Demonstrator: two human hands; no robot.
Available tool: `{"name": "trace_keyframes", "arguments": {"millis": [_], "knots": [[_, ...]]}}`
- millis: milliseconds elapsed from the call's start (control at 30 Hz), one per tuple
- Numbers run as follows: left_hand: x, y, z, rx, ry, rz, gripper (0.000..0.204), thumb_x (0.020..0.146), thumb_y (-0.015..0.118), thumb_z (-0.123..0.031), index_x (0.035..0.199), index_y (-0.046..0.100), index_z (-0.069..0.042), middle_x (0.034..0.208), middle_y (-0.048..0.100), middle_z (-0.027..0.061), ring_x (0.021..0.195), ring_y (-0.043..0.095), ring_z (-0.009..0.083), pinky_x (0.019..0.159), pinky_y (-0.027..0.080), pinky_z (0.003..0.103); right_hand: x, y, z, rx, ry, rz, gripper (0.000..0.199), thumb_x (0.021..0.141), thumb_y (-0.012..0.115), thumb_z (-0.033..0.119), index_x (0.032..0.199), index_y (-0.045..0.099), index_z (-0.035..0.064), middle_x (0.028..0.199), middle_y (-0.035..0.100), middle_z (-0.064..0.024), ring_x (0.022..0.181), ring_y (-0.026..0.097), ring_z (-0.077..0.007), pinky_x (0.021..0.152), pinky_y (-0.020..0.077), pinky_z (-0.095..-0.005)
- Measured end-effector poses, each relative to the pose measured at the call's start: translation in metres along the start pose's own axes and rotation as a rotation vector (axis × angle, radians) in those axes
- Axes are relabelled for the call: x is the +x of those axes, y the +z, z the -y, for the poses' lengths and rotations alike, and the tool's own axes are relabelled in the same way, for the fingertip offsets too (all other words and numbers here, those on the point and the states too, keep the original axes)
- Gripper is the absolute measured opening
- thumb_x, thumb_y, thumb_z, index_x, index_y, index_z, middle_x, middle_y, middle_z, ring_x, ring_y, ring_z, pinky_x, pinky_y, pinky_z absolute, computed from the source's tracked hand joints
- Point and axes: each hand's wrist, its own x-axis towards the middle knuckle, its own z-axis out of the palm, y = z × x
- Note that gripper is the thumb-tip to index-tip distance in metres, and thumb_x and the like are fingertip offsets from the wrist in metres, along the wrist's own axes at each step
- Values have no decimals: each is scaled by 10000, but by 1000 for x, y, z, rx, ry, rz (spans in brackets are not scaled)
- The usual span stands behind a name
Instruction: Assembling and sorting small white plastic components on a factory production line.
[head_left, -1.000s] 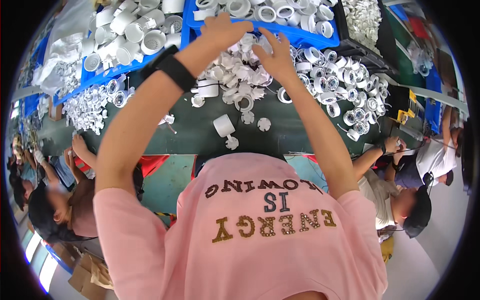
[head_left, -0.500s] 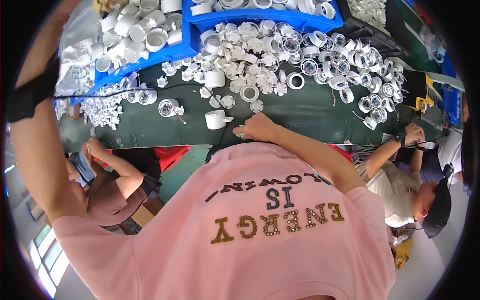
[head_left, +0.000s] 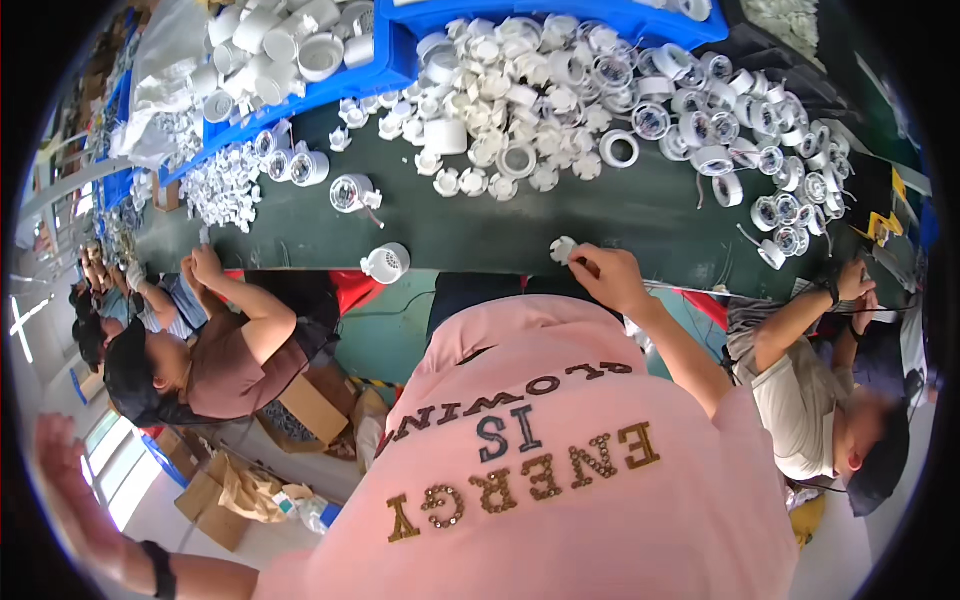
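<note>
My right hand (head_left: 612, 278) is at the near edge of the green table (head_left: 470, 232). Its thumb and fingers pinch a small white notched plastic disc (head_left: 562, 250). Far from the table, at the lower left, my left hand (head_left: 75, 490) is raised, blurred, with fingers stretched out and nothing seen in it. A white plastic cup with a perforated face and a side tab (head_left: 387, 263) lies tipped at the table's near edge, left of my right hand. Ahead of that hand is a heap of white notched discs, rings and cups (head_left: 500, 130).
Round housings with clear lenses and wires (head_left: 790, 190) are heaped at the right; one lens unit (head_left: 353, 194) lies apart on the left. Blue bins (head_left: 395, 75) of white cups stand behind. Small white parts (head_left: 225, 185) form a pile. Co-workers (head_left: 230, 340) sit on both sides.
My left arm has swung from the upper left down to the lower left. My right hand has moved right with the disc. The white cup has tipped and shifted left toward the edge.
</note>
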Motion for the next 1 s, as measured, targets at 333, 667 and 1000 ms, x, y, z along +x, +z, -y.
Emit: {"name": "trace_keyframes", "arguments": {"millis": [333, 667, 1000], "knots": [[36, 428, 333, -503, -859, -145, 487, 840, 678, -228, 1209, 445, -13, 1112, 554, 123, 852, 577, 167, 599, 521, 261, 31, 67, 23, -181, 141, -190, 267, 791, 695, 149, 970, 501, 111, 567, 529, -65, 483, 538, -263, 474, 409, -361], [53, 450, 337, -1136, -826, -8, 316, 859, 658, -138, 1145, 543, -69, 1017, 584, -4, 849, 552, 91, 673, 436, 231, 50, 75, 16, -212, 188, -271, 200, 794, 675, 81, 941, 543, 104, 513, 506, -65, 418, 517, -229, 415, 378, -326], [50, 487, 395, -1191, -283, -31, 389, 887, 579, -183, 1232, 485, -29, 1154, 553, 73, 1026, 543, 189, 909, 426, 343, 37, 82, 1, -511, -353, -463, 180, 734, 695, -6, 892, 637, 60, 599, 498, -50, 439, 468, -146, 421, 366, -248]]}}
